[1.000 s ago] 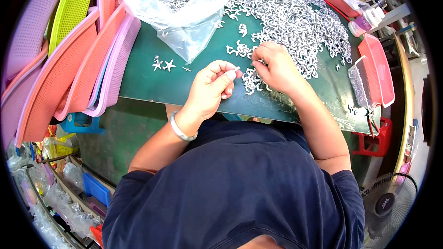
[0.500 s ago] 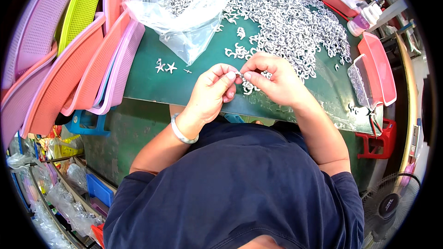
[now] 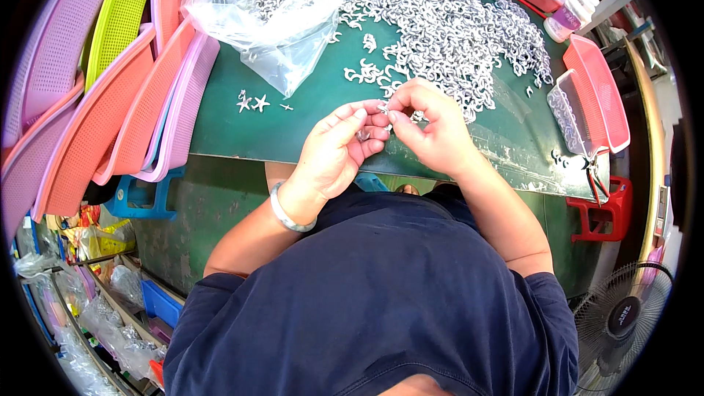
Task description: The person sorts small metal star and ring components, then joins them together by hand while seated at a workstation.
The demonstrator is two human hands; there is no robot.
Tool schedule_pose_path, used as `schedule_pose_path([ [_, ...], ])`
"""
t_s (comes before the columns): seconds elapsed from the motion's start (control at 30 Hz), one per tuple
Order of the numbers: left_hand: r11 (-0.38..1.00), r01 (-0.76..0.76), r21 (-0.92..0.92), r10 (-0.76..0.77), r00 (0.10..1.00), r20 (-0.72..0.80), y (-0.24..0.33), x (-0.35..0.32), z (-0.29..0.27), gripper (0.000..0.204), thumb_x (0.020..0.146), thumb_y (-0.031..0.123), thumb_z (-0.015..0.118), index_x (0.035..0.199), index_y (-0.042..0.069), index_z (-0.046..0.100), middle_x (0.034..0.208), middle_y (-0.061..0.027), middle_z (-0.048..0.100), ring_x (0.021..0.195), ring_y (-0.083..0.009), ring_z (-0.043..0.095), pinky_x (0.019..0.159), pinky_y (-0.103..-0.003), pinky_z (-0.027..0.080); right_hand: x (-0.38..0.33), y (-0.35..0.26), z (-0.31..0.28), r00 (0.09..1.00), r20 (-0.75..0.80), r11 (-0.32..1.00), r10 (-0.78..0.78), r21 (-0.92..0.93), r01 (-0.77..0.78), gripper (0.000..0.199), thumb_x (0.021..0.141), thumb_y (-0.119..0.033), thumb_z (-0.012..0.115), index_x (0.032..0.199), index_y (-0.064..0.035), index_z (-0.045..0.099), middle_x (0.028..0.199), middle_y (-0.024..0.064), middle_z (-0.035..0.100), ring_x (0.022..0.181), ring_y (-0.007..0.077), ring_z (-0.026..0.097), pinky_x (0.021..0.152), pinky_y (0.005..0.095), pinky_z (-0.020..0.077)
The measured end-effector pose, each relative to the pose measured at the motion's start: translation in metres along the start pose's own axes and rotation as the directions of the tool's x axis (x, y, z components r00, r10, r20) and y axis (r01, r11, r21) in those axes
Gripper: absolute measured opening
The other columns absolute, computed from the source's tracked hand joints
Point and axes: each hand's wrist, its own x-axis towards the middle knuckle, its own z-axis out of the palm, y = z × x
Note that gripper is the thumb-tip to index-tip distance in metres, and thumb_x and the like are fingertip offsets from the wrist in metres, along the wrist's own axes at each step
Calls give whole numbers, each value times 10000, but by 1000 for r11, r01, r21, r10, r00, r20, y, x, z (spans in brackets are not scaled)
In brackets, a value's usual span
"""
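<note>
At the desk's (image 3: 242,139) six-o'clock edge, a small silvery metal piece (image 3: 383,109) is now pinched between left hand (image 3: 339,150) and right hand (image 3: 433,128), brought together since a second ago, both grips pressed closed.

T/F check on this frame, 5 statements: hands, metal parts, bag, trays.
1. Both hands meet over the near edge of the green table, pinching small metal pieces between the fingertips. True: left hand, right hand.
2. The big pile of silver parts lies in a red basket. False: it lies loose on the green table top.
3. A clear plastic bag holding more metal parts sits at the far left of the table. True.
4. The left wrist is bare. False: it wears a pale bangle.
5. The stacked plastic trays stand to the person's right. False: they lean at the person's left.
</note>
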Motion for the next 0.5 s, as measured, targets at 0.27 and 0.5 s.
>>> schedule_pose_path([
  [0.27, 991, 60, -118, -65, 997, -40, 3, 4, 1, 324, 945, 179, 380, 1145, -56, 478, 1039, -139, 554, 933, -213, 555, 859, -329, 462, 3, 4, 1, 973, 31, 937, -228, -264, 228, 120, 677, -53, 650, 781, -58, 592, 801, 64, 547, 746, 257, 527, 666, 356, 417],
  [0.5, 1000, 21, 16, -17, 982, -190, 16, 3, -26, 209, 913, 134, 457, 1034, -12, 545, 901, -91, 584, 793, -171, 575, 707, -265, 485, 1, 21, -15, 996, 73, 918, -51, -390, 76, 111, 712, -43, 623, 822, -51, 612, 835, 89, 557, 805, 282, 528, 717, 371, 423],
])
